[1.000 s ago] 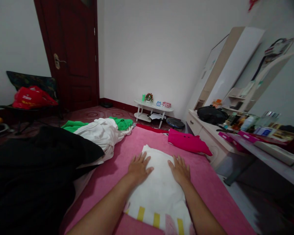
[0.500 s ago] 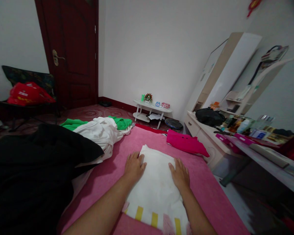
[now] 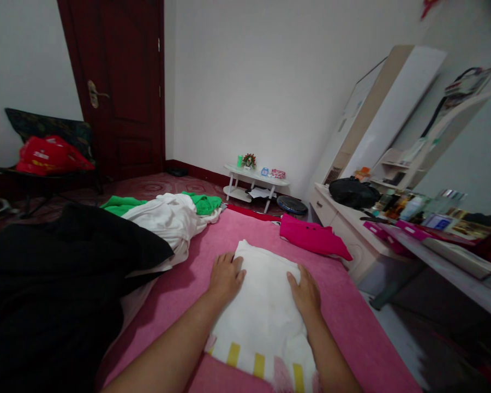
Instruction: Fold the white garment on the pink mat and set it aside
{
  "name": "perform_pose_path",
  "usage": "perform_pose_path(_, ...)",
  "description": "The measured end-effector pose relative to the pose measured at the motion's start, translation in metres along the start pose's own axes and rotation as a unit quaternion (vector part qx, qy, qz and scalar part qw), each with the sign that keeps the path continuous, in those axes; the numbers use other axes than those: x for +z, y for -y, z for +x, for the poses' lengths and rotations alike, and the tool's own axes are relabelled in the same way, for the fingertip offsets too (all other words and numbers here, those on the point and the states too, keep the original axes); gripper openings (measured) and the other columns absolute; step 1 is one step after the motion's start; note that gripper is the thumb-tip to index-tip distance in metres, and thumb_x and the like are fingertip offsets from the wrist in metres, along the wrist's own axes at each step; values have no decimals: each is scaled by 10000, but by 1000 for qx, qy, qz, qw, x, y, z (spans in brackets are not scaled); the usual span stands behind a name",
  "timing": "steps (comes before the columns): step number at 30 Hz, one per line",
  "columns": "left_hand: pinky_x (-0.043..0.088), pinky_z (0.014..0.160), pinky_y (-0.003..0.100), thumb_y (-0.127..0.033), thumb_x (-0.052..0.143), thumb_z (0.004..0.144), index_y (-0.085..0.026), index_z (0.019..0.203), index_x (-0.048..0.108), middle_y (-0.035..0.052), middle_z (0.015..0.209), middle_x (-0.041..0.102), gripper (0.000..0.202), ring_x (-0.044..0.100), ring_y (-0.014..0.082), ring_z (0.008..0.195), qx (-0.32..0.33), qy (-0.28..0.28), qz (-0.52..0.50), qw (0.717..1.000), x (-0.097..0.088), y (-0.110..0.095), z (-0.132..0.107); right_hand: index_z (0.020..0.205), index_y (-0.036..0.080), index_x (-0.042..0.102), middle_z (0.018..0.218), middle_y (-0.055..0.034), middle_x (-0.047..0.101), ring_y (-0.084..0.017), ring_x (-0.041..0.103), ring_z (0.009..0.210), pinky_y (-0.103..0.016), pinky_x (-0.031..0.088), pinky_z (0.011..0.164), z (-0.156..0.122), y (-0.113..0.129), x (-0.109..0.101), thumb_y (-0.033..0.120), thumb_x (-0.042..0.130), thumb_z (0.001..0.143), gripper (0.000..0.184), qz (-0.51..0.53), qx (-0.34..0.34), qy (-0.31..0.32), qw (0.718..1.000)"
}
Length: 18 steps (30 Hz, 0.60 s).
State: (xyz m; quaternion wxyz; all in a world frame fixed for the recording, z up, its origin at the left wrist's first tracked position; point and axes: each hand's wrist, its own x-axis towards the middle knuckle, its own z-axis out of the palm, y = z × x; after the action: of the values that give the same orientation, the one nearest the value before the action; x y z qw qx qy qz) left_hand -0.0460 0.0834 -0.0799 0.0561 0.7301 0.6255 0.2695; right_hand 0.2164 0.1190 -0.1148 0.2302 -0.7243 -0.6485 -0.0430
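Note:
A folded white garment [image 3: 265, 305] lies flat in front of me, with yellow stripes and pinkish patches along its near edge. My left hand [image 3: 227, 278] rests at the garment's far left edge, its thumb on the cloth and its fingers stretched forward beside it. At the far right edge, my right hand [image 3: 306, 289] lies with the thumb on top and the fingers extended along the side. Neither hand lifts the cloth. The undersides of both hands are hidden.
The garment is on a pink bed cover [image 3: 204, 254]. On the left are black cloth [image 3: 65, 262], white clothing [image 3: 167, 218] and green clothing [image 3: 204, 203]. Folded magenta clothing [image 3: 311, 236] lies at the far right, beside a cluttered dresser [image 3: 335, 218]. A low white table [image 3: 251, 174] stands beyond.
My right hand has shifted slightly to the right along with the garment's far right corner, which looks a little wider. My left hand is nearly unmoved. The view has turned slightly.

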Motion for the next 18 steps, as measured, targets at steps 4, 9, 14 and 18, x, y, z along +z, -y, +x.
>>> perform_pose_path(4, 293, 996, 387, -323, 533, 834, -227, 1162, 603, 94, 1190, 556, 349, 457, 250, 1123, -6, 3, -1, 1000, 1, 1, 0, 1323, 45, 457, 1330, -171, 520, -267, 475, 1229, -360, 338, 1032, 0, 0, 0, 432, 371, 884, 592, 7, -3, -2, 1000)
perform_pose_path(9, 295, 997, 379, -327, 533, 834, -228, 1170, 605, 88, 1193, 558, 357, 453, 248, 1125, -8, 3, -5, 1000, 0, 0, 0, 1321, 46, 460, 1337, -165, 516, -271, 469, 1234, -359, 326, 1045, -1, 0, -1, 430, 380, 879, 591, 14, -5, -5, 1000)
perform_pose_path(14, 283, 1007, 378, -319, 531, 834, -229, 1173, 602, 89, 1217, 550, 358, 441, 247, 1143, -14, 6, -7, 1000, -1, -1, 0, 1314, 48, 467, 1334, -165, 518, -271, 473, 1228, -363, 334, 1041, -1, 1, -3, 428, 367, 881, 585, 20, -9, -2, 1000)
perform_pose_path(18, 288, 1001, 379, -325, 535, 832, -229, 1176, 600, 90, 1211, 552, 363, 446, 247, 1134, -7, 2, -5, 1000, 2, 1, 0, 1320, 55, 461, 1335, -160, 518, -262, 476, 1226, -356, 333, 1041, -1, 0, 0, 436, 360, 879, 591, 25, -6, -2, 1000)
